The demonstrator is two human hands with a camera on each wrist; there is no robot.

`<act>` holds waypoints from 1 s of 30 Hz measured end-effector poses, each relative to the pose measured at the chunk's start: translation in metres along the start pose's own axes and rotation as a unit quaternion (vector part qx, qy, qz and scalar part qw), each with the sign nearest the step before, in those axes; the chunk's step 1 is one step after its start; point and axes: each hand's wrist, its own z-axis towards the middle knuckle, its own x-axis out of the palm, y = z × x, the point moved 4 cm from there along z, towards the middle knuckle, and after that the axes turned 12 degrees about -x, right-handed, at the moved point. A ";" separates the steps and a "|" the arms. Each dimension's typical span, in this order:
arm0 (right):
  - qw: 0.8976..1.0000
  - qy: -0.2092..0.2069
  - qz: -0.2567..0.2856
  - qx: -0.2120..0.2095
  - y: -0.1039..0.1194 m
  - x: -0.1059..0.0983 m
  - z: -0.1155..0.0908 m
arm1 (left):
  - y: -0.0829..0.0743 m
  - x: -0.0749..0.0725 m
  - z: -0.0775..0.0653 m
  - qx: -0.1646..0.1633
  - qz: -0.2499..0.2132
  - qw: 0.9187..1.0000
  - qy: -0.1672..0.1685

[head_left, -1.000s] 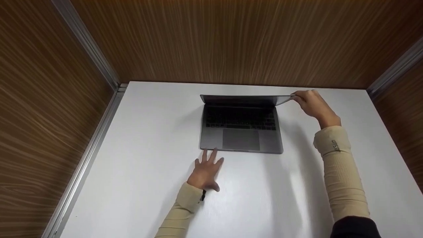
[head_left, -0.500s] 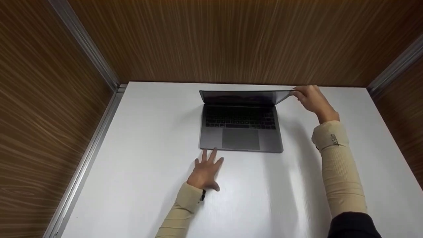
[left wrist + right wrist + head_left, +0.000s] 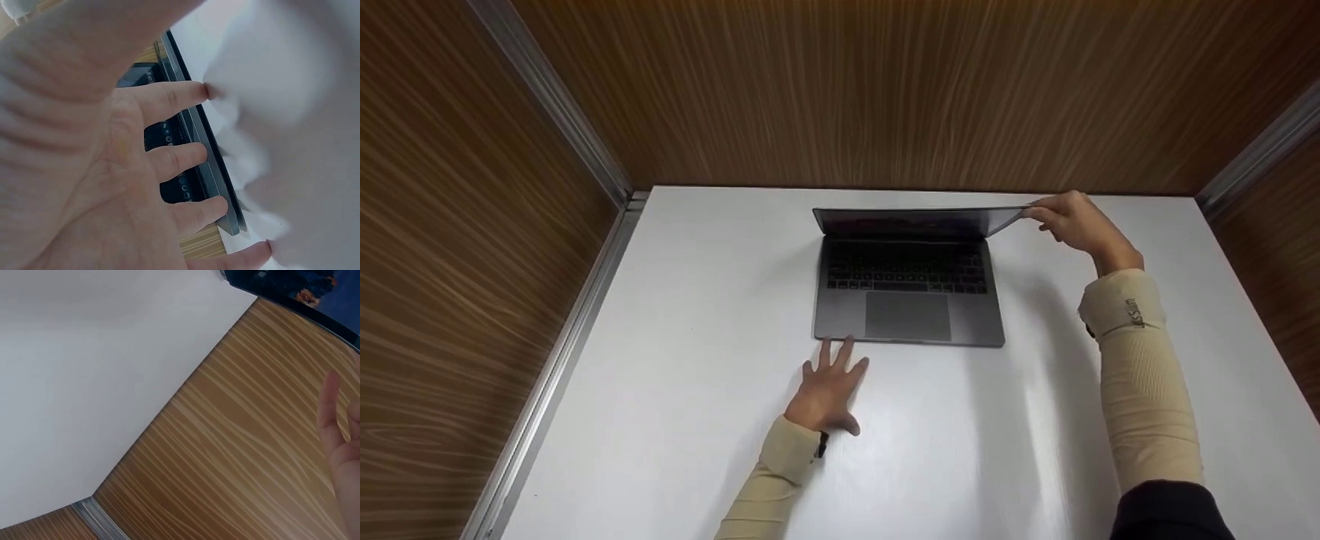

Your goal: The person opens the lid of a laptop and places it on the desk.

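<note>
A grey laptop (image 3: 907,315) sits on the white table with its lid (image 3: 904,223) raised over the dark keyboard. My right hand (image 3: 1076,221) pinches the lid's upper right corner between thumb and fingers. In the right wrist view, a lit picture shows on the screen (image 3: 320,298), and part of the right hand (image 3: 346,450) is at the frame's edge. My left hand (image 3: 821,394) lies with fingers spread on the table, two fingertips right at the laptop's front left edge. From the left wrist view, the fingers (image 3: 180,160) overlap that front edge.
The white table (image 3: 697,337) spreads around the laptop. Wood-grain panels (image 3: 885,97) rise behind it and on both sides, and metal rails (image 3: 577,142) run along the corners. A thin metal strip borders the table's left side.
The lid has tilted back with my right hand, then come slightly forward again. Some right fingers have shifted at the corner. My left hand and the laptop's base have stayed put.
</note>
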 end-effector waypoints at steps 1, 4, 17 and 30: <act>1.000 0.005 -0.001 0.007 0.000 0.000 0.001 | 0.000 0.000 0.000 -0.002 0.000 1.000 0.000; 1.000 0.008 -0.011 0.018 0.001 0.000 0.003 | 0.000 0.000 -0.001 -0.003 -0.002 1.000 0.000; 0.999 -0.044 0.014 0.025 -0.003 0.008 0.014 | 0.002 0.000 0.000 -0.018 0.018 1.000 0.012; 0.996 -0.072 0.025 0.042 -0.005 0.006 0.019 | 0.000 0.000 -0.002 -0.014 0.025 0.999 0.014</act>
